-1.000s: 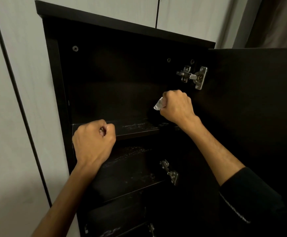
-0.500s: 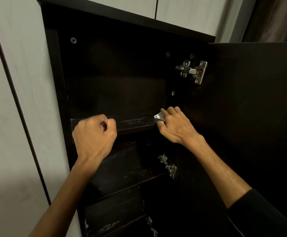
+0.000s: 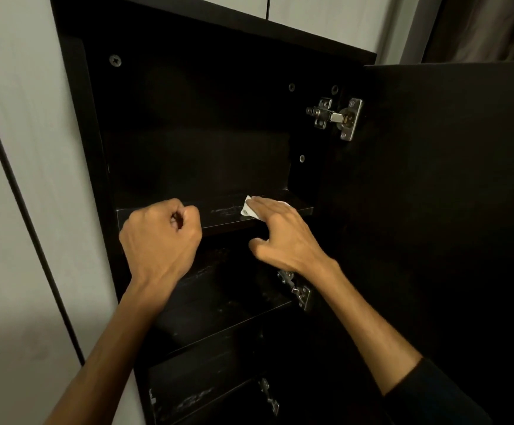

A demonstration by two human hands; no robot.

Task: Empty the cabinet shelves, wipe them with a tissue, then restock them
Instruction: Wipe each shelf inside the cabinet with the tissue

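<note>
Wiping step, top shelf. I read the emptying as done for what I can see: the top shelf (image 3: 225, 214) and the two shelves below it hold nothing in view, though the cabinet (image 3: 188, 102) interior is dark and its back corners are hard to make out.

My right hand (image 3: 283, 237) lies flat, fingers straight, pressing the tissue (image 3: 248, 210) onto the top shelf near its front edge, right of centre. Only a white corner of the tissue shows past the fingertips; the rest is under the hand. The thumb hangs below the shelf's front edge, apart from it.

My left hand (image 3: 160, 240) is a closed fist in front of the shelf's left end. I cannot see anything held in it, and I cannot tell whether it touches the shelf edge.

The door (image 3: 449, 194) stands open to the right on its hinge (image 3: 337, 118).

Pale scuffs or dust streaks show on the shelf surface just left of the tissue, between the two hands. Similar marks show on the lower shelves.

Judgement: the wipe of this shelf is under way, not finished. The next move calls for sliding the flat hand leftward across the streaked patch, keeping even pressure so the tissue does not bunch or slip out. The fist sits in that path and would likely need to shift. The lower shelves look due for wiping afterward; restocking is not yet begun.
</note>
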